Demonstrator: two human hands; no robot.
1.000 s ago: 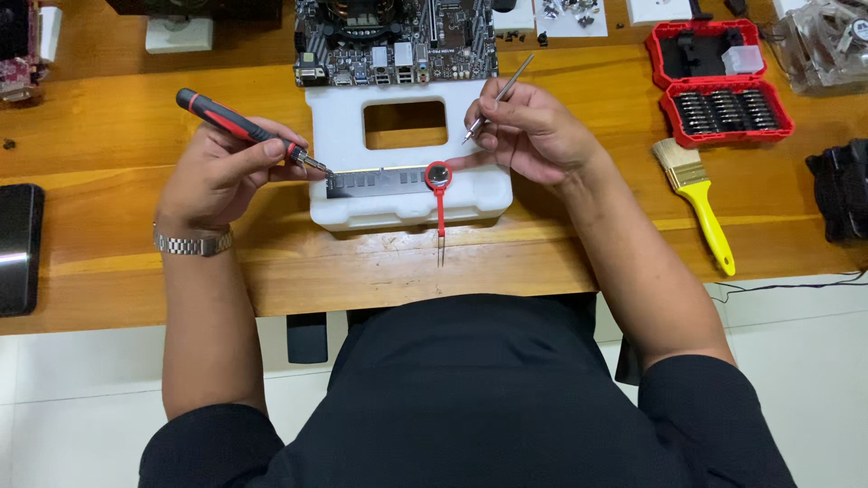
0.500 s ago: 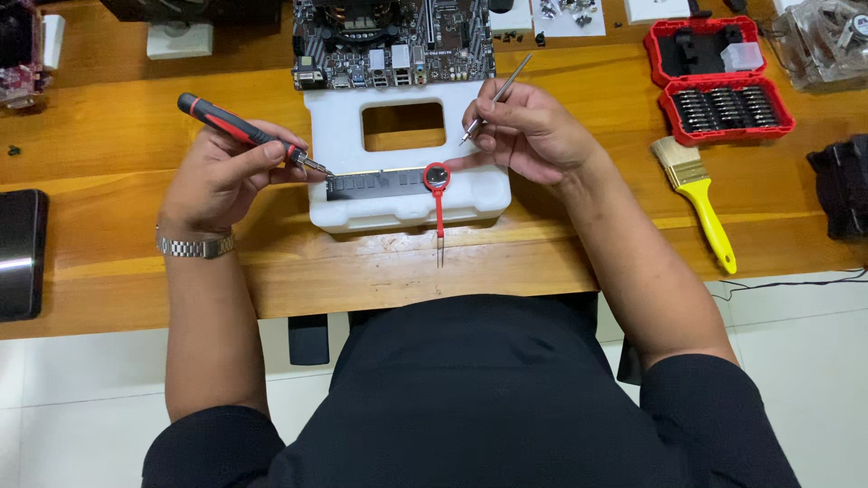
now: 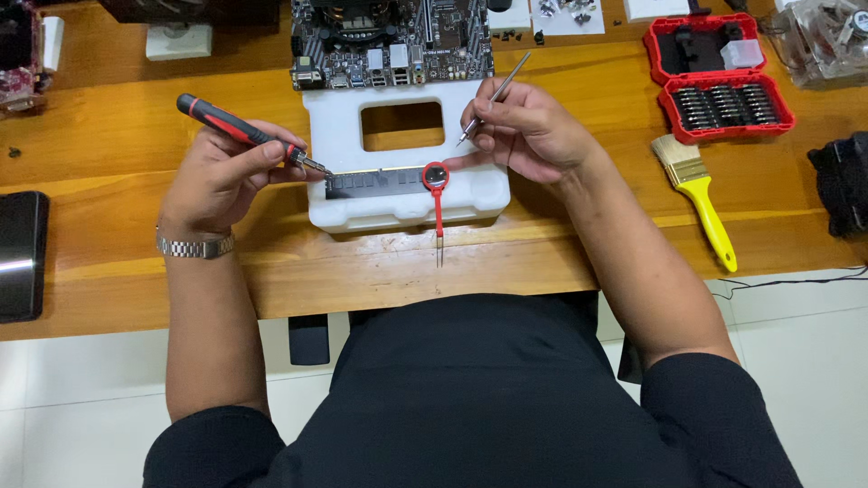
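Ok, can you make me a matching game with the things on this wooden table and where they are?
Things:
1. red and black screwdriver
2. thin silver tweezers
3. yellow-handled paintbrush
4. open red case of screwdriver bits

Places:
A. lying on the table, right of the white foam block
B. in the left hand, tip on the long dark memory stick
C. at the table's far right, beyond the brush
D. in the right hand

Pairs: 1-B, 2-D, 3-A, 4-C

Wooden table (image 3: 108,163) w/ white foam block (image 3: 334,136), circuit board (image 3: 393,41), yellow brush (image 3: 701,194), red bit case (image 3: 719,77).
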